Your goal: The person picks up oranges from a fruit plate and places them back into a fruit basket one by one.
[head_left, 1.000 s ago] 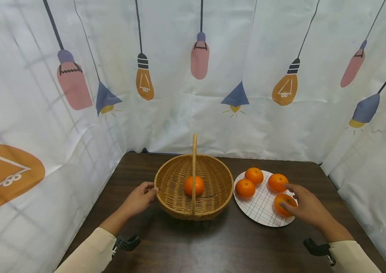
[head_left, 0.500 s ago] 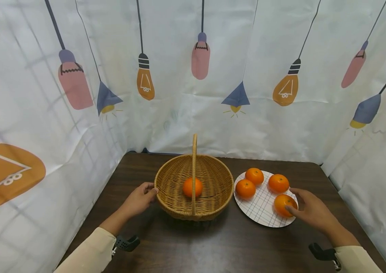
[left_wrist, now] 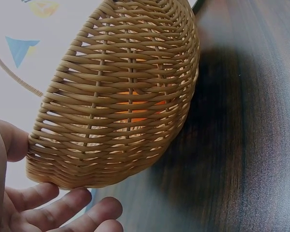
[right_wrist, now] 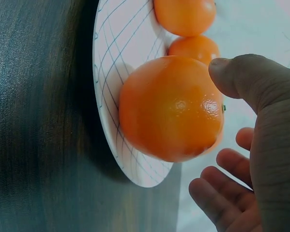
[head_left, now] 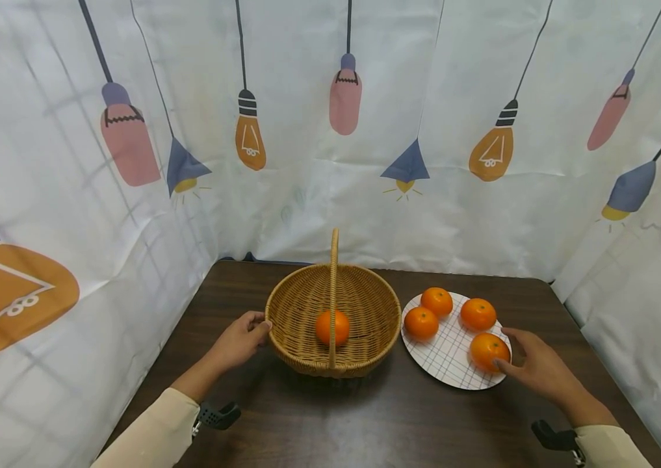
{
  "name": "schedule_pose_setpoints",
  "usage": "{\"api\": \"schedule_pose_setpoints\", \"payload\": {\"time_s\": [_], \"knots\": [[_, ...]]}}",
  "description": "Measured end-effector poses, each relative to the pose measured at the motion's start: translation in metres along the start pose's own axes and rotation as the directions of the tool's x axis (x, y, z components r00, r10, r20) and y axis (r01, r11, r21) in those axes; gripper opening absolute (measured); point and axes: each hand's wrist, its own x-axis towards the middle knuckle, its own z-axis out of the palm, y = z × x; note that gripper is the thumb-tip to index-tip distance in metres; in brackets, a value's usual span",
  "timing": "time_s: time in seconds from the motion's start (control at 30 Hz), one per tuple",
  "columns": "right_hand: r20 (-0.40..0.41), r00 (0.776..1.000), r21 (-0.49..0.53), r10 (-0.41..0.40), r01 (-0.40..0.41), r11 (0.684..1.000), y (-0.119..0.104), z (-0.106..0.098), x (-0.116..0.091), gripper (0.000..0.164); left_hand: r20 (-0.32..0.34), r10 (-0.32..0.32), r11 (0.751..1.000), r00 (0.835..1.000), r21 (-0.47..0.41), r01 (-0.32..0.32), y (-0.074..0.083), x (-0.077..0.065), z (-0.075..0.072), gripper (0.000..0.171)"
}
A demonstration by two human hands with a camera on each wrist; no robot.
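In the head view my left hand pinches the left rim of a woven wicker basket, thumb on one side and fingers on the other. One orange lies inside, behind the tall handle; the left wrist view shows it through the weave. To the right, a white plate with a grid pattern carries several oranges. My right hand is spread around the right side of the nearest orange. In the right wrist view the thumb lies at that orange's edge, while the other fingers stand apart from it.
The plate stands close to the basket's right side. Both rest on a dark wooden table. A white curtain printed with lamps and bulbs hangs behind and along both sides.
My right hand has drawn slightly right and back, off the far right orange and toward the plate's edge. The left hand and the basket look unchanged.
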Motion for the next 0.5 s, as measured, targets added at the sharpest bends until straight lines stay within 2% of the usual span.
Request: {"api": "schedule_pose_setpoints", "payload": {"time_s": [0.2, 0.5], "knots": [[0.008, 1.0, 0.007, 0.013, -0.013, 1.0, 0.003, 0.002, 0.001, 0.089, -0.002, 0.01, 1.0, 1.0, 0.006, -0.01, 0.0, 0.0, 0.0, 0.049], [-0.014, 1.0, 0.007, -0.019, 0.019, 1.0, 0.006, 0.012, 0.001, 0.086, -0.008, 0.016, 1.0, 1.0, 0.007, -0.015, 0.0, 0.0, 0.0, 0.049]]}}
